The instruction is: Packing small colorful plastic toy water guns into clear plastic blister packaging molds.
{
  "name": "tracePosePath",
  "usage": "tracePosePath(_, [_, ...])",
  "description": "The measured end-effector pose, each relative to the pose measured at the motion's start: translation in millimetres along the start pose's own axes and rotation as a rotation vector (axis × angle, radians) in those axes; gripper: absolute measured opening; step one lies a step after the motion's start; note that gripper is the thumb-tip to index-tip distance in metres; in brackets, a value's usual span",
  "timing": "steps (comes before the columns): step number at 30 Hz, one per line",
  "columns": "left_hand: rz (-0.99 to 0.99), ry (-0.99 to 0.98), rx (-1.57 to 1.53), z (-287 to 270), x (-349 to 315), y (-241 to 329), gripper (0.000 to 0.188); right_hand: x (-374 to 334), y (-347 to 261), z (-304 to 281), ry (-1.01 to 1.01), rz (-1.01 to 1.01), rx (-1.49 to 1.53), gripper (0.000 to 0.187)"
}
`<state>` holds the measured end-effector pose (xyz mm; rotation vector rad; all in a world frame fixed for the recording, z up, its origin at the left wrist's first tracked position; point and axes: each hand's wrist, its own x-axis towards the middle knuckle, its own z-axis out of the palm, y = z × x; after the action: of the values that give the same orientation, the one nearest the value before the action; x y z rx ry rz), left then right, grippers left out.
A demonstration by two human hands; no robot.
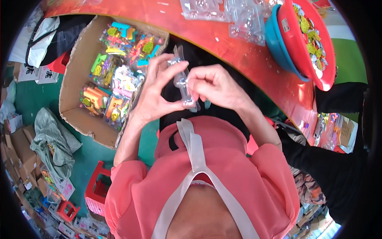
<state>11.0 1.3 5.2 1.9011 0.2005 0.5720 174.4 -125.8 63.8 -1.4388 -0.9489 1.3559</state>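
Head view: your left hand (152, 91) spans the clear plastic tray (182, 81) above your lap, thumb and fingers spread wide to grip its two ends. Your right hand (218, 85) has its fingers curled in at the tray's side; whether they pinch anything, I cannot tell. You seem mid-handling; the next move likely calls for a steady left grip.

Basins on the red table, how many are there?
2: a red basin with shiny pieces in it, and a blue basin underneath it, both toward the picture's upper right. Another could be hidden in the stack.
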Motion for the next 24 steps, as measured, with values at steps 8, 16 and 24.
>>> tracePosePath(8, [0.09,-0.109,0.231,-3,5,10,0.079,-2,0,12,0.097,0.0,-0.055,0.021])
tracePosePath(16, [0.128,-0.465,0.425,-54,19,55,0.075,-5,11,0,0.01,0.019,-0.158,0.021])
tracePosePath(24, [0.597,-0.478,0.828,-66,29,75,0.019,5,-9,4,-0.159,-0.06,-0.212,0.02])
